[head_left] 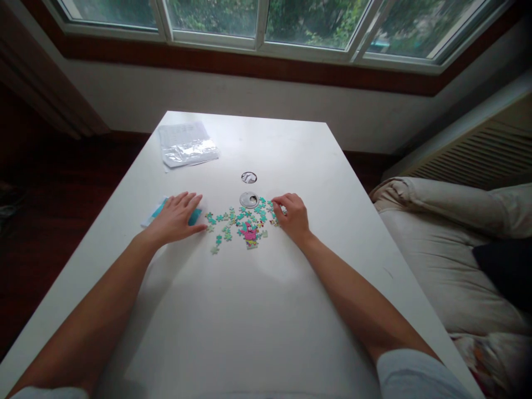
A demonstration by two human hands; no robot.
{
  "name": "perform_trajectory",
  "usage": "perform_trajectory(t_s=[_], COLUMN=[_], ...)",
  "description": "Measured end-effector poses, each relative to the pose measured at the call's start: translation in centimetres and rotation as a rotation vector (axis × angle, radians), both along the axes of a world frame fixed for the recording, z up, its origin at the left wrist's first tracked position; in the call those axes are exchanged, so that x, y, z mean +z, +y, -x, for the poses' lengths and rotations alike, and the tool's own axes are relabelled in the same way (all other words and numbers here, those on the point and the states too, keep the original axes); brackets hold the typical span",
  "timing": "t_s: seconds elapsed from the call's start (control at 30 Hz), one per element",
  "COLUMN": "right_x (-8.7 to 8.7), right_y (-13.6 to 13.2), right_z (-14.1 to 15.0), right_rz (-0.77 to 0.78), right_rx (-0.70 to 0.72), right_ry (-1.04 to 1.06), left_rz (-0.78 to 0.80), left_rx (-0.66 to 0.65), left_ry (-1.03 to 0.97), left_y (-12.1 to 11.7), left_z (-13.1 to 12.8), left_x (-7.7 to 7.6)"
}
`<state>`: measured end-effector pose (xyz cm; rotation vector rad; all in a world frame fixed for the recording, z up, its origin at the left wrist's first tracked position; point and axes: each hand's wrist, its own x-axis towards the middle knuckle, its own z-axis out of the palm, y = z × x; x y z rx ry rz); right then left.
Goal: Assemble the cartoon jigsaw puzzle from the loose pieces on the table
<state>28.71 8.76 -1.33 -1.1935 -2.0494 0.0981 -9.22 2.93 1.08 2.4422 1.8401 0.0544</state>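
Left hand, 9 o'clock of puzzle pieces: spread, released; a sweep could scatter them. Right hand, 3 o'clock: fingers pinched; contents cannot be told.

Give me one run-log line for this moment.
left hand: open, over blue-and-white flat packet | right hand: curled beside small green jigsaw pieces, grip unclear | pink jigsaw figure: between hands

Puzzle pieces lie on the counter between my left grip and right grip; packet behind them (leftward).
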Motion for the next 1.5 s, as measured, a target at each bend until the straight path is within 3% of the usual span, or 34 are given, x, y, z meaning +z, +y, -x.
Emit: perform_trajectory(t_s=[0.27,0.53,0.73,1.0,1.5], right_x=[0.1,0.3,0.3,0.4,0.3], right_y=[0.2,-0.1,-0.3,-0.4,-0.5], right_z=[-0.5,-0.2,-0.1,0.0,0.1], right_rz=[0.025,0.101,0.108,0.099,0.091], right_rx=[0.000,-0.005,0.007,0.039,0.082], right_ry=[0.114,0.103,0.125,0.132,0.133], left_rz=[0.087,0.128,0.049,-0.167,-0.124], left_rx=[-0.143,-0.276,-0.269,-0.088,-0.120], left_ry=[-0.035,-0.116,-0.182,-0.239,-0.267], left_y=[-0.9,-1.0,-0.7,0.8,0.9], left_z=[-1.6,-2.3,-2.8,-1.4,-1.9], left_x=[0.5,-0.2,0.0,0.0,-0.3])
